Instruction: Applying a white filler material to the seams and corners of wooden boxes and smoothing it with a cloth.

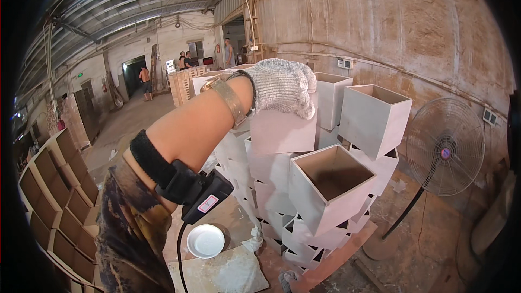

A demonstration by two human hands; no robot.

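My left hand (285, 88), in a grey knitted glove, reaches in from the lower left with the arm stretched forward. It lies over the top of a whitish square box (283, 133) on the stack, its fingers bent down over the far right edge. The glove hides most of the box's top. Just nearer and to the right stands an open-topped whitish box (334, 195) with a brown inside. Another tall open box (374, 116) stands further right. My right hand is out of view. A black strapped device (201, 190) sits on my left forearm.
A large standing fan (445, 154) is at the right. On the floor are a white basin (205, 241) and a stained board (228, 274). Brown open boxes (59, 206) are stacked at the left. Several people, one near a doorway (145, 82), are far off.
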